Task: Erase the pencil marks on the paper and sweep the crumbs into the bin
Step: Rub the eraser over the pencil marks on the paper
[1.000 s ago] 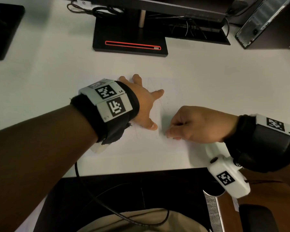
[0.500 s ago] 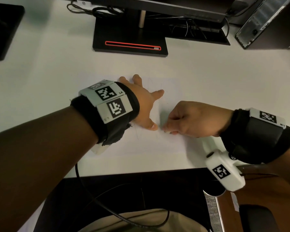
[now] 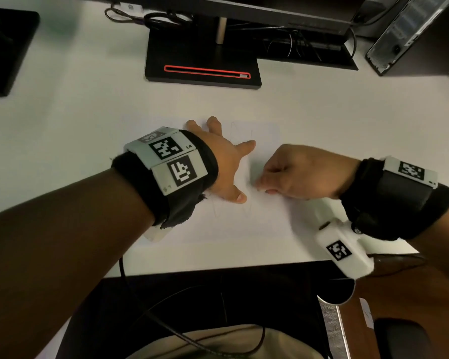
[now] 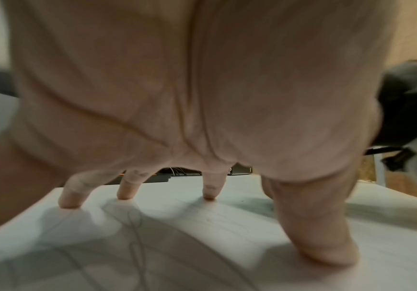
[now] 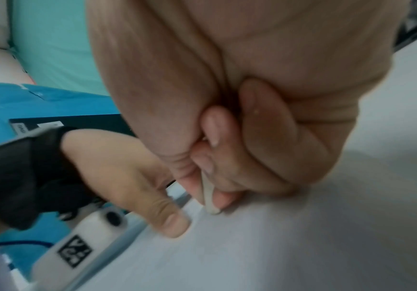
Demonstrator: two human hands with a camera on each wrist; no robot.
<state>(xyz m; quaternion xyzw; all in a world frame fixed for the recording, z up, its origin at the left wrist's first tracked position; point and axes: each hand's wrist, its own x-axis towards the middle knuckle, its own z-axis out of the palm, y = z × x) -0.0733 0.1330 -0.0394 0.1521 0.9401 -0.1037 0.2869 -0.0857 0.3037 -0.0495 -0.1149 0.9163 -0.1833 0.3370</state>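
Note:
A white sheet of paper (image 3: 259, 221) with faint pencil zigzag lines (image 3: 246, 211) lies on the white desk near its front edge. My left hand (image 3: 226, 161) is spread flat on the sheet, fingertips (image 4: 210, 194) and thumb pressing it down. Just to its right, my right hand (image 3: 296, 174) is curled and pinches a small pale eraser (image 5: 210, 198) between thumb and fingers, its tip touching the paper. In the head view the eraser is hidden by the hand. The pencil lines (image 4: 137, 232) run under my left palm in the left wrist view. No bin is in view.
A black monitor stand (image 3: 202, 63) with a red stripe sits behind the paper, cables beside it. A computer case (image 3: 412, 35) stands at the far right, a dark object (image 3: 5, 47) at the far left. The desk's front edge (image 3: 218, 268) is close below my hands.
My right hand with the eraser has slid left and slightly away from me across the paper, closer to the left thumb. The left hand has stayed pressed on the sheet.

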